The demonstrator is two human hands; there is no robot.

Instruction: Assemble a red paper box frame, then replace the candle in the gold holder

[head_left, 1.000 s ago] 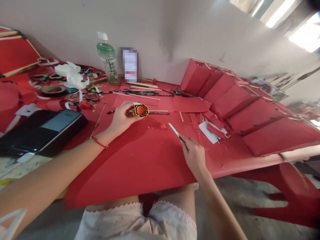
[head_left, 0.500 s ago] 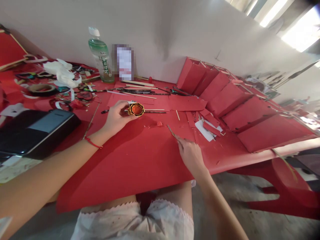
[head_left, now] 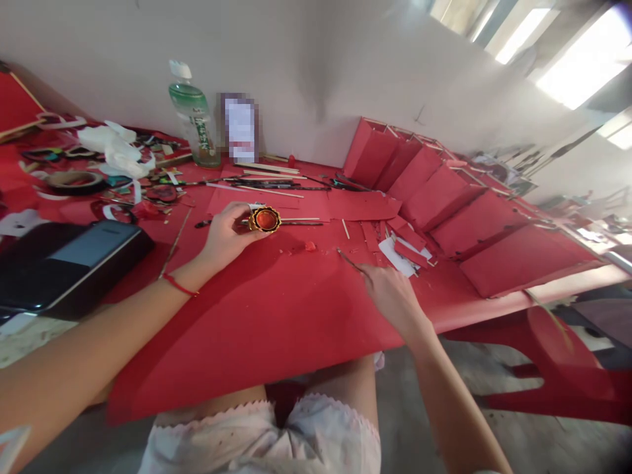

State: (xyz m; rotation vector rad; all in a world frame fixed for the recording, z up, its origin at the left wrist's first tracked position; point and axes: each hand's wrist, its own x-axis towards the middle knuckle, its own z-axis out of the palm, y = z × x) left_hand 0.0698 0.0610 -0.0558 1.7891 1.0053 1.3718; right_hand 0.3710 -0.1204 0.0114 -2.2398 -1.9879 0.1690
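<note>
A black tablet (head_left: 74, 266) was set at the far left, with a roll of tape (head_left: 74, 181) and crumpled white tissue (head_left: 116, 150) beyond it. A clear plastic bottle (head_left: 190, 115) stood against the wall (head_left: 316, 66). A round, gold-rimmed red rosette (head_left: 264, 219) was pinched by the curled fingers of the left hand (head_left: 227, 237), just above a smooth red card sheet (head_left: 247, 329) spread over the desk (head_left: 494, 315). Thin wooden sticks (head_left: 269, 186) were strewn behind it. A slim pointed tool (head_left: 351, 263) was pinched by the right hand (head_left: 392, 296), its tip close to the card. Folded red card panels (head_left: 518, 243) were ranged along the wall.
</note>
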